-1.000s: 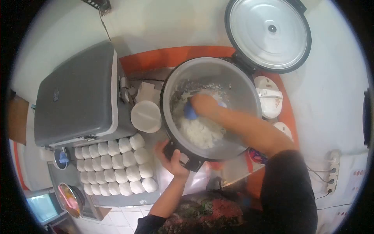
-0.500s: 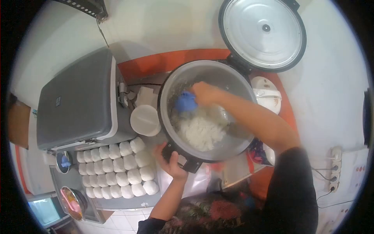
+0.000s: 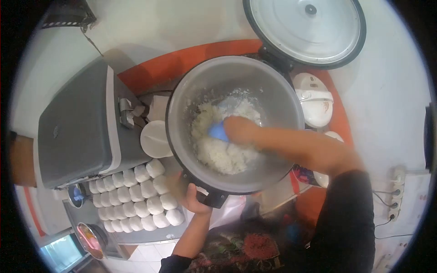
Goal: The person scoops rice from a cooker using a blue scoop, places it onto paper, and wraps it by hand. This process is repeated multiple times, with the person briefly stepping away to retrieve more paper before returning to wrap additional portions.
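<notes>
A large round rice cooker [image 3: 287, 150] stands with its lid [image 3: 305, 27] raised at the back. White rice [image 3: 223, 157] lies heaped at the bottom of its grey pot. My right hand [image 3: 241, 131] reaches into the pot, closed on a blue plastic scoop [image 3: 218, 132] that touches the rice; its full shape is partly hidden by the hand and blurred. At the cooker's front left, my left hand [image 3: 196, 202] grips the black side handle [image 3: 215, 198], thumb over it, the other fingers smeared by motion.
Several rows of white rounded portions [image 3: 132, 193] sit left of the cooker. Behind them are a grey cooler box [image 3: 77, 132] and a white round container [image 3: 155, 139]. Metal bowls [image 3: 76, 195] stand far left. A white lidded appliance [image 3: 314, 102] and power strip [image 3: 397, 193] are right.
My right hand and the blue scoop have moved from the pot's back left down into the rice near the middle. The view has shifted slightly. My left hand stays at the handle.
</notes>
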{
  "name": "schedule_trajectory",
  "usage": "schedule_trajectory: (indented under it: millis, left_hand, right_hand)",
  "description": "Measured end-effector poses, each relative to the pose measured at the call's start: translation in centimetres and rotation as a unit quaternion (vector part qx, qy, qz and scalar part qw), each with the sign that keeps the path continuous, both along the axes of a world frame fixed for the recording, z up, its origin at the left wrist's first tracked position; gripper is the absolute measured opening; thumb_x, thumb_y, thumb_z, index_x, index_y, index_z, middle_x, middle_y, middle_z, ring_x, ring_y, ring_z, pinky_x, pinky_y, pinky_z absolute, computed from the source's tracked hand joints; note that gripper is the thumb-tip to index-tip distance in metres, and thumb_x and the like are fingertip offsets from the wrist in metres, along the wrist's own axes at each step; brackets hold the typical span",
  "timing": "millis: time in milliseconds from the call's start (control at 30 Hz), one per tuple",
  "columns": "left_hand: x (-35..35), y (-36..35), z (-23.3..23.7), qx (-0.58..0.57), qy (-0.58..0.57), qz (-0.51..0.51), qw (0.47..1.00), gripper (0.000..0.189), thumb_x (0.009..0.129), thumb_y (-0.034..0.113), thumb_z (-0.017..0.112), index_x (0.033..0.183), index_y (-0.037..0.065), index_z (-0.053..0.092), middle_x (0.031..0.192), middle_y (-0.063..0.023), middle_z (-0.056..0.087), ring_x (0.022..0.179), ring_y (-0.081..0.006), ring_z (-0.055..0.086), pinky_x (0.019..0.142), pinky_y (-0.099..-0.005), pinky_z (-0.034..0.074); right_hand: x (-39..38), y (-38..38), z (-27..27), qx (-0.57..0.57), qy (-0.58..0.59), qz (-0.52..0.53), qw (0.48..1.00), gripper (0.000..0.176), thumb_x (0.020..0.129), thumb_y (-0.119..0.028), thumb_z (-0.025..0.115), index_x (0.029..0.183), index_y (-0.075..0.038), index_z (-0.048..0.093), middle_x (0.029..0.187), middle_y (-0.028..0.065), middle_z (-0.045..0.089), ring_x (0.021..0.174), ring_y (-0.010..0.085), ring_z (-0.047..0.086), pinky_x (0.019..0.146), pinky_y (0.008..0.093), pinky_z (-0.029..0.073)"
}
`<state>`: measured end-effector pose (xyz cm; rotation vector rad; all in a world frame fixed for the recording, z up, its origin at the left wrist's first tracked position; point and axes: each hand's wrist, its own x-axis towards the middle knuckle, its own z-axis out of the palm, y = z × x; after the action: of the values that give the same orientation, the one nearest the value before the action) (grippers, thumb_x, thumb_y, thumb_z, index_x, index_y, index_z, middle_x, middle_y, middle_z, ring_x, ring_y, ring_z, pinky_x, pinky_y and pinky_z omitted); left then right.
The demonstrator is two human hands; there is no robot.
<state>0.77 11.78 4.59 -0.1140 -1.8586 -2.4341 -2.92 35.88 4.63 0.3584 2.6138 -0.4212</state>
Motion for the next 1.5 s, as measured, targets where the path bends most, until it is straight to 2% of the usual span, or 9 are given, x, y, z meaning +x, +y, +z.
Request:
schedule_trajectory:
  millis: [367, 667, 867, 1000, 1067, 1133, 1267, 1367, 1500]
  left_hand:
    - [-0.3, -0.2, -1.3, -0.021, 0.043, 0.012, 0.999, 0.049, 0.083, 0.03, 0.058, 0.12, -0.001, 0.051, 0.118, -0.0126, 0.048, 0.113, -0.0261, 0.048, 0.102, -0.0412, 0.036]
    - [0.1, 0.2, 0.1, -0.021, 0.011, 0.008, 1.0, 0.047, 0.084, 0.029, 0.056, 0.12, -0.001, 0.051, 0.115, -0.0118, 0.05, 0.107, -0.0238, 0.05, 0.099, -0.0384, 0.038]
    - [-0.3, -1.7, -1.3, -0.068, 0.023, -0.049, 0.996, 0.051, 0.087, 0.029, 0.06, 0.127, 0.001, 0.046, 0.119, -0.0106, 0.048, 0.108, -0.022, 0.048, 0.099, -0.0365, 0.037]
    - [0.6, -6.1, -2.4, -0.081, 0.132, -0.127, 0.98, 0.053, 0.088, 0.016, 0.059, 0.137, 0.001, 0.044, 0.143, -0.0165, 0.036, 0.129, -0.0288, 0.04, 0.109, -0.0403, 0.03]
    - [0.7, -10.0, -7.1, -0.254, 0.186, -0.213, 0.925, 0.066, 0.087, 0.017, 0.064, 0.145, 0.003, 0.036, 0.149, -0.0179, 0.035, 0.131, -0.0329, 0.041, 0.11, -0.044, 0.031]
    - [0.6, -14.4, -10.9, -0.461, 0.239, -0.333, 0.787, 0.073, 0.086, 0.02, 0.066, 0.148, 0.003, 0.032, 0.149, -0.0182, 0.037, 0.131, -0.0344, 0.043, 0.111, -0.0457, 0.032]
    - [1.5, -17.5, -11.1, -0.59, 0.3, -0.472, 0.582, 0.103, 0.071, 0.042, 0.082, 0.15, 0.004, 0.028, 0.156, -0.0174, 0.03, 0.143, -0.0327, 0.031, 0.117, -0.0454, 0.025]
    - [2.1, -18.8, -13.6, -0.634, 0.315, -0.48, 0.518, 0.115, 0.06, 0.048, 0.085, 0.15, 0.002, 0.028, 0.157, -0.0178, 0.028, 0.146, -0.0315, 0.025, 0.119, -0.046, 0.022]
    - [3.2, -19.4, -13.8, -0.638, 0.292, -0.452, 0.551, 0.116, 0.059, 0.047, 0.085, 0.148, 0.0, 0.029, 0.154, -0.0184, 0.032, 0.144, -0.0322, 0.029, 0.119, -0.0466, 0.023]
  right_hand:
    - [4.4, -4.9, 5.8, -0.146, -0.056, 0.017, 0.988, 0.035, 0.077, -0.007, 0.064, 0.108, 0.009, 0.057, 0.09, 0.0265, 0.068, 0.087, 0.043, 0.067, 0.076, 0.0471, 0.054]
    - [6.9, -5.9, 7.9, -0.205, 0.206, -0.049, 0.956, 0.032, 0.076, -0.004, 0.061, 0.104, 0.012, 0.058, 0.076, 0.0274, 0.065, 0.071, 0.0406, 0.068, 0.064, 0.0464, 0.053]
    - [4.4, -4.3, 9.0, -0.581, -0.014, -0.369, 0.725, 0.014, 0.083, -0.004, 0.06, 0.096, 0.002, 0.057, 0.07, 0.0069, 0.055, 0.057, 0.0135, 0.053, 0.047, 0.0321, 0.043]
    - [7.4, -2.3, 8.7, -0.671, 0.039, -0.354, 0.65, 0.016, 0.089, -0.003, 0.055, 0.103, 0.0, 0.052, 0.08, 0.0076, 0.055, 0.055, 0.014, 0.051, 0.047, 0.0334, 0.046]
    - [9.8, -4.3, 12.4, -0.638, 0.064, -0.373, 0.67, 0.015, 0.089, -0.003, 0.055, 0.103, 0.001, 0.052, 0.079, 0.0079, 0.055, 0.054, 0.0139, 0.052, 0.046, 0.0324, 0.048]
    - [12.6, -6.0, 13.5, -0.65, 0.061, -0.356, 0.668, 0.016, 0.089, -0.004, 0.056, 0.104, 0.001, 0.052, 0.078, 0.0084, 0.056, 0.052, 0.0141, 0.053, 0.045, 0.0319, 0.049]
    - [18.3, -12.2, 14.2, -0.656, 0.005, -0.37, 0.658, 0.013, 0.087, -0.003, 0.058, 0.099, 0.002, 0.054, 0.072, 0.0091, 0.057, 0.048, 0.015, 0.054, 0.043, 0.0326, 0.049]
    - [21.3, -17.1, 11.3, -0.638, -0.054, -0.402, 0.655, 0.014, 0.084, -0.004, 0.062, 0.096, 0.002, 0.056, 0.065, 0.0073, 0.056, 0.046, 0.0135, 0.053, 0.042, 0.0301, 0.046]
    - [24.3, -20.6, 3.7, -0.64, -0.069, -0.433, 0.631, 0.025, 0.086, -0.006, 0.063, 0.11, -0.003, 0.058, 0.068, 0.0004, 0.053, 0.054, 0.0093, 0.055, 0.048, 0.0275, 0.045]
